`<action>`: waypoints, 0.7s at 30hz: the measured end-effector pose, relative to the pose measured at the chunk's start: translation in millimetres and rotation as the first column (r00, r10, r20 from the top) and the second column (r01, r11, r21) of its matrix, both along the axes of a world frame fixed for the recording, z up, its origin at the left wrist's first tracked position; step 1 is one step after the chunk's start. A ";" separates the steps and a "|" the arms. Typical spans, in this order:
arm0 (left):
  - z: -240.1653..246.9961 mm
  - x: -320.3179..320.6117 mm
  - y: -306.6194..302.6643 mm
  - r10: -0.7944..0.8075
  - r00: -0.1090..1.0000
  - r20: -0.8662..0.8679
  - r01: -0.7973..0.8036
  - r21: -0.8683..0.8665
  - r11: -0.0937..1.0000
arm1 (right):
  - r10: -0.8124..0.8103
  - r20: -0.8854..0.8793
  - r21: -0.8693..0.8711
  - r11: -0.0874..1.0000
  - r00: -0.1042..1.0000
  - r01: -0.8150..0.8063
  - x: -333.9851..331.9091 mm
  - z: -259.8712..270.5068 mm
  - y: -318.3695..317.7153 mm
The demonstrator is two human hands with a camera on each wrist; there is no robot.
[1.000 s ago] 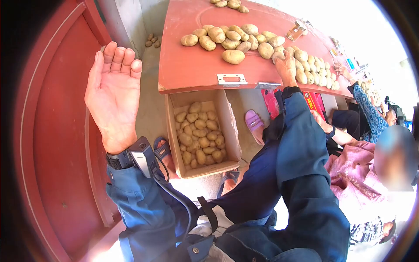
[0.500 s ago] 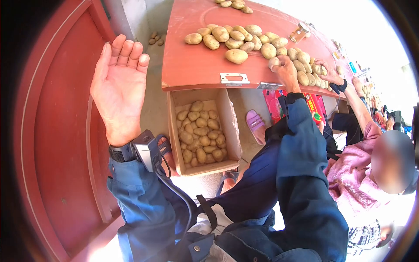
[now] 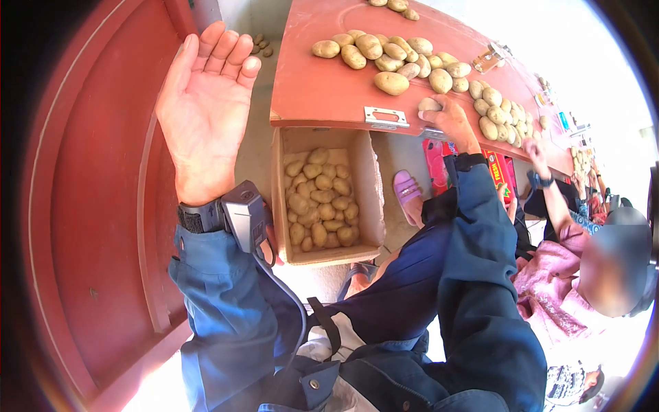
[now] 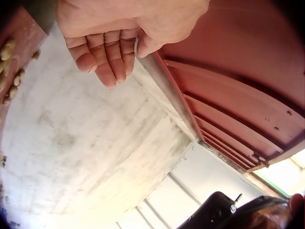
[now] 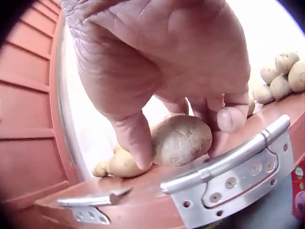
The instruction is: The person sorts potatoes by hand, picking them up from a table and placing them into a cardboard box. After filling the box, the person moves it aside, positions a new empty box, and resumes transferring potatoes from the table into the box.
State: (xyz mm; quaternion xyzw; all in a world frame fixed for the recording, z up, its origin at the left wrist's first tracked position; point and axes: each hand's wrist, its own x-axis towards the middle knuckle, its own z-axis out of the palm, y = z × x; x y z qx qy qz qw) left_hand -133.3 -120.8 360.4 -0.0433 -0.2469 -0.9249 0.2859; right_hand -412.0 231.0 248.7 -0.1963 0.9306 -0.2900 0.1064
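Observation:
My right hand (image 3: 454, 123) holds a potato (image 5: 181, 140) between thumb and fingers, low over the front edge of the red table (image 3: 326, 86). Metal hinges (image 5: 238, 179) lie just below it in the right wrist view. Beyond the hand spreads a loose group of potatoes (image 3: 392, 84), with a tighter cluster (image 3: 497, 115) to its right. My left hand (image 3: 209, 117) is raised at the left, palm up, its fingers nearly straight and nothing in it. Under the table edge stands a cardboard box (image 3: 371, 206) with many potatoes (image 3: 321, 199) inside.
A red door (image 3: 96, 192) stands close on the left. At the right sits another person in a pink top (image 3: 549, 275), one hand (image 3: 539, 158) by the table edge. A glass jar (image 3: 489, 58) lies farther back. Several potatoes (image 3: 261, 45) rest on the floor by the wall.
My right hand has lifted a potato from the left end of the cluster and brought it left to the table's front edge. My left hand keeps its open pose.

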 end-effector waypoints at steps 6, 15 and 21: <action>-9.8 5.7 -13.0 -0.177 0.967 -0.185 0.170 -0.049 0.984 | 0.214 0.170 -0.259 0.952 0.962 -0.166 44.2 42.9 -22.5; -15.2 3.9 -8.5 -0.061 0.989 -0.138 0.037 -0.169 0.985 | 0.615 0.446 -0.286 0.787 0.651 -0.547 117.7 40.9 -69.4; -24.5 5.8 -13.1 -0.126 0.983 -0.137 0.108 -0.132 0.985 | 0.674 0.554 -0.097 0.636 0.489 -0.766 134.1 -13.5 -84.2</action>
